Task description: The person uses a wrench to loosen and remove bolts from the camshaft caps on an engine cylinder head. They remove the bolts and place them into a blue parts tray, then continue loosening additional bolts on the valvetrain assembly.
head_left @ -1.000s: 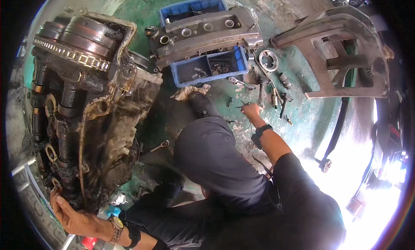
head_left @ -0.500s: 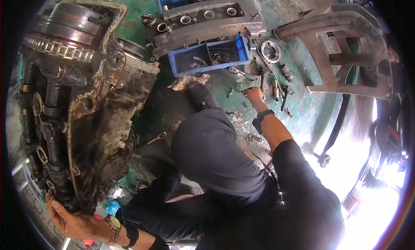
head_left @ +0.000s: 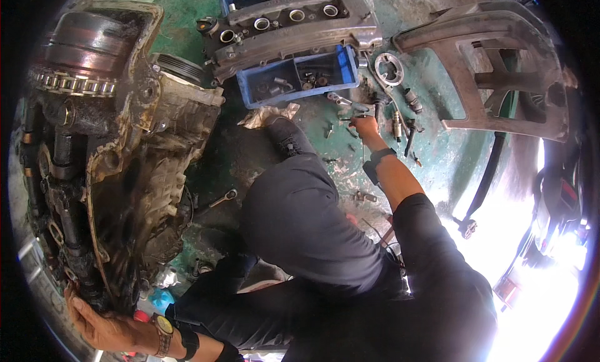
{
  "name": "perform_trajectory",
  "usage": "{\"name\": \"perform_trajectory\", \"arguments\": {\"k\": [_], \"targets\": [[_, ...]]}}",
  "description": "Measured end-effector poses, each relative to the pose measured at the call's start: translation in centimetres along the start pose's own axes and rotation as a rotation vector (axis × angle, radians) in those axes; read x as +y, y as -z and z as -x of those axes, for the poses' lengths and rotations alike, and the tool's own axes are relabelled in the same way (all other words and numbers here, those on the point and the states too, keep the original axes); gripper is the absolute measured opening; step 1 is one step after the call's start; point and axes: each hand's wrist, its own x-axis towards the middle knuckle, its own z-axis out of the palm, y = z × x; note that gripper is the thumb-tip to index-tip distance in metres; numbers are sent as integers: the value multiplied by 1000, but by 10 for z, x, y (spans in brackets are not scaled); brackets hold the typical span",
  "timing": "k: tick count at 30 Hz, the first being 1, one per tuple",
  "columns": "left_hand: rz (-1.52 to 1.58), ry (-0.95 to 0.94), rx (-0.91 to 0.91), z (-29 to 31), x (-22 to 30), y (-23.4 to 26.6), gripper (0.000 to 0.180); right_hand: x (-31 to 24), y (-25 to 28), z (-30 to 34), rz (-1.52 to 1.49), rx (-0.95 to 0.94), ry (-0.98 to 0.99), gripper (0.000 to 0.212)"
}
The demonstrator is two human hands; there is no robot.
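Note:
Down on the green floor, my right hand point(head_left: 365, 124) is closed with its fingers pinched together. A short, thin dark rod point(head_left: 345, 119) sticks out to the left of the fingertips; its exact kind cannot be made out. Small metal pieces lie close by, among them a small bolt-like part point(head_left: 329, 130). At the lower left, my left hand point(head_left: 94, 324) is bent upward, fingertips together against the lower end of a greasy, opened engine point(head_left: 140, 168). What those fingers hold, if anything, is hidden. A timing chain point(head_left: 75, 85) and dark shafts show on the engine.
A valve cover point(head_left: 294, 30) lies across a blue divided tray point(head_left: 269, 98) holding small parts. Right of it lie a metal ring point(head_left: 389, 69), a ratchet point(head_left: 340, 100) and cylindrical parts. A grey panel point(head_left: 425, 42) stands at the right. A wrench point(head_left: 223, 198) lies beside my knee.
My right hand has shifted slightly up and left, and the dark rod now shows more clearly beside its fingertips. The whole view has shifted a little. My left hand stays at the engine.

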Motion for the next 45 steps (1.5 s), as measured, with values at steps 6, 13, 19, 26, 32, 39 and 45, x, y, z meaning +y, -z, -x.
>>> {"name": "perform_trajectory", "arguments": {"k": [6,13,19,26,32,39,45], "targets": [[-22,-51,42,1,-2,-1,35,-15,-10,6,139,18,52,31],[-5,-39,38,1,-4,0,35,-66,12,29,553,63,124,35],[9,-51,50,6,3,-5,33,-97,11,32,432,-48,168,33],[36,4,41,5,4,-5,30,-121,-16,51,525,-175,126,44],[-6,-29,56,5,4,-8,29,-109,-28,73,572,-249,179,28],[-88,-22,53,9,8,-7,30,-97,-15,117,549,-327,129,33],[-154,-128,42,-3,-6,2,29,-80,2,115,365,-253,53,28]]}}
